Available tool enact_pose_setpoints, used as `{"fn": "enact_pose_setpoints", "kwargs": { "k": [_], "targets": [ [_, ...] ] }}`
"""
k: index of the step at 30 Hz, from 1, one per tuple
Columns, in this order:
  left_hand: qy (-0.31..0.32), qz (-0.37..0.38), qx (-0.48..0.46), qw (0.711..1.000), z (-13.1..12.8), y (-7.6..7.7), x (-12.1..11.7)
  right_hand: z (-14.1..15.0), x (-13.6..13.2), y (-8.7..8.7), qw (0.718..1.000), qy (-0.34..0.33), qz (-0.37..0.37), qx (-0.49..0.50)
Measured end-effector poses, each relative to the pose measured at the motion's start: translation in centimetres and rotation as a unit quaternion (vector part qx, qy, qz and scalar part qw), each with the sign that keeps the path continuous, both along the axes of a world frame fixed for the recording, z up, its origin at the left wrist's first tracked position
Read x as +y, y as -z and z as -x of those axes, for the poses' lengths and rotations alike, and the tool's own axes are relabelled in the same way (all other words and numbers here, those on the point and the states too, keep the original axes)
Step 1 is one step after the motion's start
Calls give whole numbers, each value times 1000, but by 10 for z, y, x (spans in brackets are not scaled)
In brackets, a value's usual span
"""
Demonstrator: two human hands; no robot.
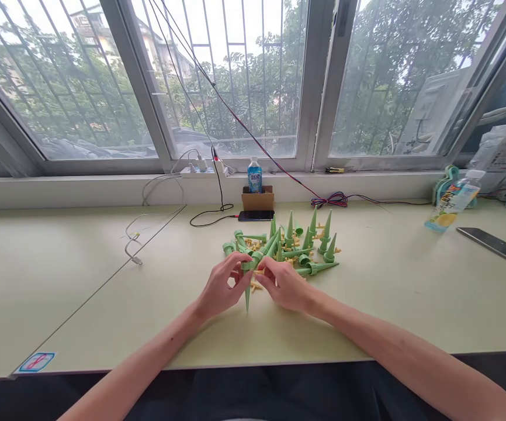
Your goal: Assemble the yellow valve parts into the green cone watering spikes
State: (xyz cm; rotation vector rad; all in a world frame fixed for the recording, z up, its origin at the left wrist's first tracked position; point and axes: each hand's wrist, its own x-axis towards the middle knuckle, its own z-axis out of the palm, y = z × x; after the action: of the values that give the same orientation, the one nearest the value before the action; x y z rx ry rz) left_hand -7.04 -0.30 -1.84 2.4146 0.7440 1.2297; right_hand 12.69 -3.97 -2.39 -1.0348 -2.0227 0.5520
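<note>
My left hand (224, 282) pinches a green plastic spike (247, 292) by its wide collar, tip pointing down toward the table. Close beside it, my right hand (286, 285) has thumb and forefinger closed on a small yellow plastic piece (259, 272), held against the side of the spike's collar. Just beyond both hands lies a pile of similar green spikes (289, 231), some upright on their wide ends and others on their sides. Small yellow pieces (255, 287) are scattered among them and under my hands.
A blue-labelled bottle (255, 175) stands in a cardboard box (257, 200) at the back, behind a phone (256, 216). Cables (329, 200) and a power strip (203, 171) are along the sill. Right: another bottle (453, 202) and a phone (496, 245). A white cable (134, 254) lies left.
</note>
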Motion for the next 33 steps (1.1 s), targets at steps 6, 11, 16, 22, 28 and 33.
{"fn": "enact_pose_setpoints", "kwargs": {
  "k": [6, 11, 16, 22, 28, 33],
  "targets": [
    [0, -3, -1, 1000, -1, 0, 0, 0, 2, 3, 1000, 7, -13, -6],
    [-2, -6, 0, 1000, -1, 0, -1, 0, 3, 5, 999, 12, -27, -20],
    [-4, -9, 1, 1000, -1, -2, -1, -1, 2, 5, 999, 15, -37, -37],
    [2, -7, 4, 1000, -1, -2, -2, -1, 2, 4, 998, 18, -40, -41],
    [31, -5, 0, 1000, -1, -4, -1, -1, 4, 5, 998, 29, -47, -7],
    [52, -5, 5, 999, 1, -4, 1, -1, 4, 5, 996, 60, -64, 11]
  ]
}}
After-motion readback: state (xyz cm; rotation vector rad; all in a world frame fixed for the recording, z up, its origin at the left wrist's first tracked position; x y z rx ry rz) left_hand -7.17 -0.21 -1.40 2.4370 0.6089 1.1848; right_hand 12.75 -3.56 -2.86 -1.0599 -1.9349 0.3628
